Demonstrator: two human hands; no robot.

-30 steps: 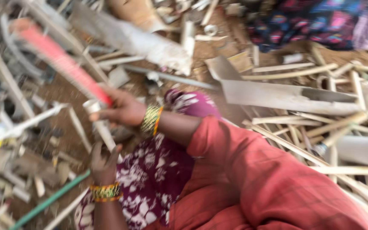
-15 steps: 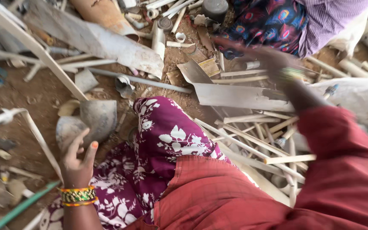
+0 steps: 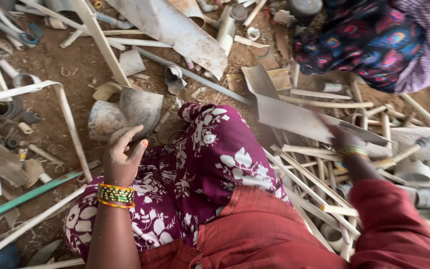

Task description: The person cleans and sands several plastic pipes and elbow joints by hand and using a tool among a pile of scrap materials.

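The left hand [image 3: 121,159] hangs half open, holding nothing, just below a curved, dusty grey pipe shard [image 3: 125,115] on bare dirt. The right hand [image 3: 347,139], blurred, reaches a flat, sharp-edged grey sheet [image 3: 294,117] amid thin pale strips [image 3: 319,179]; its grip cannot be told.

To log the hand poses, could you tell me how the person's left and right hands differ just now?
The left hand is sharp, fingers spread, holding nothing, beside a broken grey pipe piece; the right hand is blurred and reaches into the pale strips under a flat grey sheet. The left forearm is bare; the right wears a red sleeve. Both wrists carry bangles.
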